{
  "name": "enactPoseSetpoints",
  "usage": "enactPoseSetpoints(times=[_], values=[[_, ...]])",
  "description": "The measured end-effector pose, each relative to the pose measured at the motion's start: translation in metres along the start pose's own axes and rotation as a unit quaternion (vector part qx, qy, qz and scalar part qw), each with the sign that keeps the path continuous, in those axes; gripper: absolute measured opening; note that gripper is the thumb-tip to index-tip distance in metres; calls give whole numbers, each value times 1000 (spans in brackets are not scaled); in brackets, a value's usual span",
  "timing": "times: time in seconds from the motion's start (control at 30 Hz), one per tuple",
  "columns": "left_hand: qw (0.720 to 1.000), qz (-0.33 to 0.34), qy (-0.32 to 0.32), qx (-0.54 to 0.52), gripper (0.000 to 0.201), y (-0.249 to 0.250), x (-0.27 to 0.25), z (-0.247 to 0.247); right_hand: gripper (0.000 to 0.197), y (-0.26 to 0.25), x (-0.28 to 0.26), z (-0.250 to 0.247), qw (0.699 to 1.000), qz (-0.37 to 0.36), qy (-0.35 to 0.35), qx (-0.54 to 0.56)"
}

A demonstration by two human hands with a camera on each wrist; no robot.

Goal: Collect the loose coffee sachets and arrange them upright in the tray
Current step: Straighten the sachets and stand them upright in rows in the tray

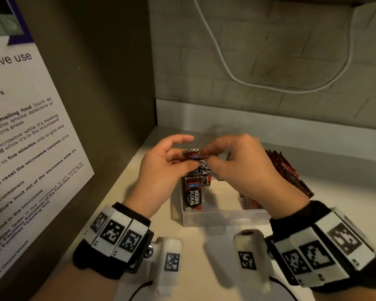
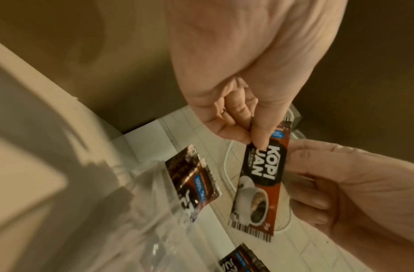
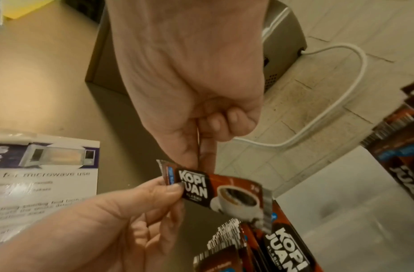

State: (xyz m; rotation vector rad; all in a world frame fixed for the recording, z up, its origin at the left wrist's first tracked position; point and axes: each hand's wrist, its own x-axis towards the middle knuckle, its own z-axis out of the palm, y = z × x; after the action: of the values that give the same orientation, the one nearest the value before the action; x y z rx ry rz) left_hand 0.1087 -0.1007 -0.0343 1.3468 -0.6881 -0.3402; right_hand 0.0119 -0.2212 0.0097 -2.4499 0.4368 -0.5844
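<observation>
A small brown-and-black foil coffee sachet printed "KOPI JUAN" with a white cup of coffee [image 1: 197,158] [image 2: 259,185] [image 3: 221,191] is held in the air directly above the clear plastic rectangular tray [image 1: 217,216], shared between both hands. The left hand [image 1: 161,168] [image 3: 112,220] pinches the sachet's top end between thumb and fingertip, right at the printed name. The right hand [image 1: 245,166] [image 2: 354,187] also has its fingers curled onto the sachet, thumb and forefinger clamped on it from the other side, so the two hands meet over the tray.

Inside the tray, against its left wall, a row of matching brown sachets stands upright [image 1: 192,192] [image 3: 226,244], their crimped striped top edges lined up (the frontmost shows its label facing the person). The middle of the tray shows bare plastic floor. At the tray's right side a loose bunch of more brown-and-red sachets [image 1: 289,172] [image 3: 396,147] leans in a fanned heap; whether they lie inside the tray or just beyond its wall cannot be told.

The tray rests on a pale countertop [image 1: 334,213]. To the tray's left, a laminated white notice about microwave use [image 1: 26,148] [image 3: 43,184] leans against a brown side panel. Behind the tray, a white cable [image 1: 269,88] [image 3: 329,103] loops across a tiled wall.
</observation>
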Motion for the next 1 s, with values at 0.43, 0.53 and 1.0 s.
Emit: enactPoseSetpoints(times=[0.43, 0.53, 1.0], values=[[982, -146, 97, -76, 40, -30, 5, 11, 12, 61, 10, 35, 925, 302, 43, 226], [963, -214, 61, -149, 42, -33, 1, 17, 17, 69, 16, 50, 908, 339, 26, 244], [949, -271, 20, -161, 47, -40, 0, 25, 28, 78, 26, 78, 907, 336, 74, 243]])
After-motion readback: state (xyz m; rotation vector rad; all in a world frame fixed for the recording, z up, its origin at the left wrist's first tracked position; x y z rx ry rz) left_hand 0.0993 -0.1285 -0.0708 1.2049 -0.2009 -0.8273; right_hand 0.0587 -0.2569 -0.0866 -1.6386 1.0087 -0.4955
